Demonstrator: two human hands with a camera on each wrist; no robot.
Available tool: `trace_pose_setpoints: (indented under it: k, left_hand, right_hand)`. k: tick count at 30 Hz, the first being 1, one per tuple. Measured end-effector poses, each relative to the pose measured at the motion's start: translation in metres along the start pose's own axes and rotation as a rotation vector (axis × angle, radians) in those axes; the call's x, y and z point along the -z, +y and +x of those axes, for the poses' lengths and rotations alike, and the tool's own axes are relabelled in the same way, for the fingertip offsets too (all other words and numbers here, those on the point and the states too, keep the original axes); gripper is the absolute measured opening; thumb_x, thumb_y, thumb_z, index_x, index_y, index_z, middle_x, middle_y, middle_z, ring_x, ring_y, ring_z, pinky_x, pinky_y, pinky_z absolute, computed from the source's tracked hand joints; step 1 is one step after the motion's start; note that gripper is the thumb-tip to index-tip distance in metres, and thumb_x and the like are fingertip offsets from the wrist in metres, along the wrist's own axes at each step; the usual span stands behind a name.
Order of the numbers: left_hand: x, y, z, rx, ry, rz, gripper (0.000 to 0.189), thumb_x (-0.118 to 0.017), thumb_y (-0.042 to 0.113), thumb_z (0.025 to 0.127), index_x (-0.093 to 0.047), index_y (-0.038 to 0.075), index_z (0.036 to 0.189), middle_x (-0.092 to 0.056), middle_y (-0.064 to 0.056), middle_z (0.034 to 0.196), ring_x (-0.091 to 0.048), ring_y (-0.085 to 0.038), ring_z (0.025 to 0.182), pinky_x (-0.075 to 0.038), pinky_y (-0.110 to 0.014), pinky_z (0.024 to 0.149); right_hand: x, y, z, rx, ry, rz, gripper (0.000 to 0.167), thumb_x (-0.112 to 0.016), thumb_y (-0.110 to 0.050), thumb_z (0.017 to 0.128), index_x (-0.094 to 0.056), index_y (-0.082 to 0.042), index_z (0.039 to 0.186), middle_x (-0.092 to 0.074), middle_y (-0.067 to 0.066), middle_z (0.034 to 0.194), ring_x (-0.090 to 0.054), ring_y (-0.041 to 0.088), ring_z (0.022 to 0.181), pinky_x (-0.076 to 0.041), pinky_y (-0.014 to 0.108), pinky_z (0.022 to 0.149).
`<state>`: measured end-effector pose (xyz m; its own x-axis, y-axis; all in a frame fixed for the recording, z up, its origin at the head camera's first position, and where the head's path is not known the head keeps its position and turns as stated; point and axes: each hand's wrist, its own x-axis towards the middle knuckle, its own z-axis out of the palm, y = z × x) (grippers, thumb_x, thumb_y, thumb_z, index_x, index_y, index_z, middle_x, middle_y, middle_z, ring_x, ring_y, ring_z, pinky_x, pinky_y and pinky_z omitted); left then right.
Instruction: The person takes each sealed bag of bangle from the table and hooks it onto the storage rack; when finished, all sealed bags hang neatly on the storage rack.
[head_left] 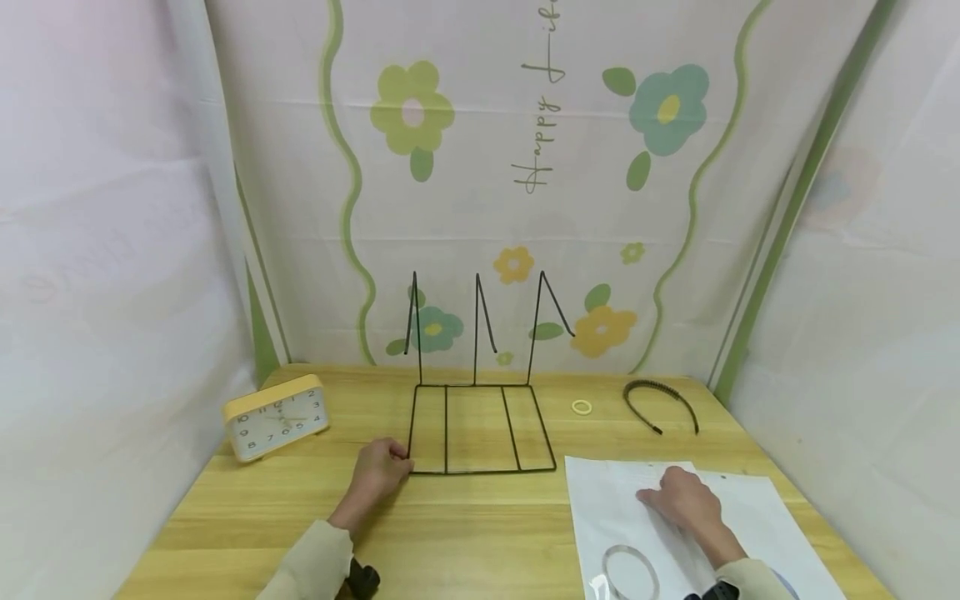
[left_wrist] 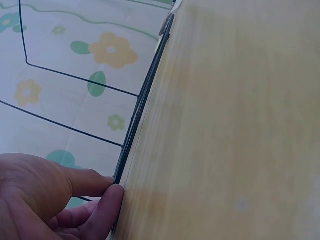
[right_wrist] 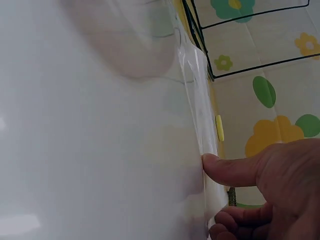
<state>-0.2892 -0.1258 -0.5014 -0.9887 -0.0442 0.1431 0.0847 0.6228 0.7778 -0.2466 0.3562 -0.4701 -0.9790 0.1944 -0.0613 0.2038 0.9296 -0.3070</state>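
Observation:
A black wire rack (head_left: pixel 482 472) stands on the wooden table, with tall bent prongs rising at its back. My left hand (head_left: pixel 381 471) pinches its front left corner between thumb and fingers; in the left wrist view the thumb and finger (left_wrist: pixel 90 182) meet at the black wire. Glossy white plastic sheets (head_left: pixel 600 492) lie overlapping at the front right. Over them is my right hand (head_left: pixel 686 504), its thumb (right_wrist: pixel 230 170) on the sheet's translucent edge and its other fingers curled beside that edge. A pale ring (head_left: pixel 630 548) lies on the left sheet.
A yellow clock (head_left: pixel 277 418) stands at the table's left. Behind the sheets are a small yellow ring (head_left: pixel 581 407) and a dark headband (head_left: pixel 660 385). Flowered white cloth (head_left: pixel 465 200) hangs along the back, with cloth on both sides.

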Motion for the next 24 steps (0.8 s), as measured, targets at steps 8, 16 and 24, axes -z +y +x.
trace_pose_setpoints:
  k: [8, 16, 24]
  left_hand:
    - [-0.002, 0.000, -0.001, 0.011, -0.018, -0.011, 0.018, -0.077, 0.004, 0.079, -0.068, -0.002, 0.093, -0.066, -0.007, 0.083, -0.061, -0.018, 0.074, -0.053, -0.032, 0.065]
    - [-0.003, -0.002, -0.002, 0.023, -0.016, 0.001, 0.014, -0.077, 0.006, 0.079, -0.067, 0.002, 0.087, -0.064, -0.005, 0.081, -0.058, -0.018, 0.072, -0.049, -0.031, 0.062]
    - [-0.001, -0.001, -0.002, 0.004, 0.004, 0.000, 0.013, -0.076, 0.006, 0.080, -0.067, 0.002, 0.087, -0.064, -0.005, 0.079, -0.058, -0.017, 0.071, -0.049, -0.031, 0.062]
  right_hand:
    - [-0.011, 0.013, 0.005, 0.095, 0.084, 0.220, 0.039, -0.076, -0.023, 0.080, -0.053, 0.002, 0.098, -0.060, 0.011, 0.085, -0.055, 0.026, 0.077, -0.045, 0.037, 0.066]
    - [-0.005, 0.022, -0.001, 0.200, 0.190, 0.334, 0.038, -0.061, -0.028, 0.097, -0.065, 0.004, 0.117, -0.068, 0.024, 0.111, -0.063, 0.042, 0.106, -0.047, 0.053, 0.092]
    - [0.013, 0.016, -0.009, 0.175, 0.140, 0.432, 0.040, -0.063, -0.035, 0.095, -0.068, -0.001, 0.114, -0.071, 0.013, 0.103, -0.060, 0.014, 0.079, -0.050, 0.027, 0.064]
